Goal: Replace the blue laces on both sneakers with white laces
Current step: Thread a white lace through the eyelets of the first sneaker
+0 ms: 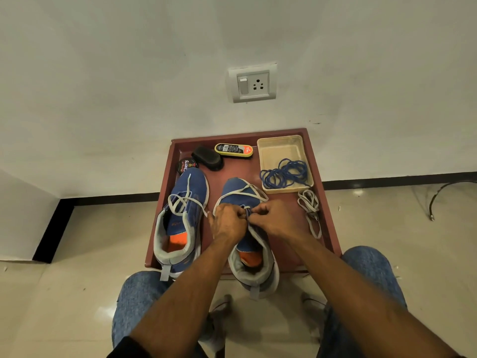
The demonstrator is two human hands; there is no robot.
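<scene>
We look down on a low reddish-brown square surface (325, 202) set against a white wall. Two blue knit sneakers with grey collars and orange insoles stand on it, toes toward the wall.

The left sneaker (180, 223) carries a flat white lace (184, 197), loosely threaded with loops lying over the tongue.

The right sneaker (251, 239) sits beneath both hands. Left hand (228, 223) and right hand (275, 218) meet over its eyelets, each grip curled and pinching its flat white lace (244, 189), whose loose ends run forward over the toe.

Behind the right sneaker, a clear shallow plastic box (281, 151) holds the coiled blue round laces (285, 174). Just beside that box lies a bundle of spare white lace (309, 210).

Behind the left sneaker: a round black polish tin (186, 165), a black oval brush (207, 156), a yellow-edged shoe-shine sponge (233, 149).

On the wall, a white socket plate (252, 83).
</scene>
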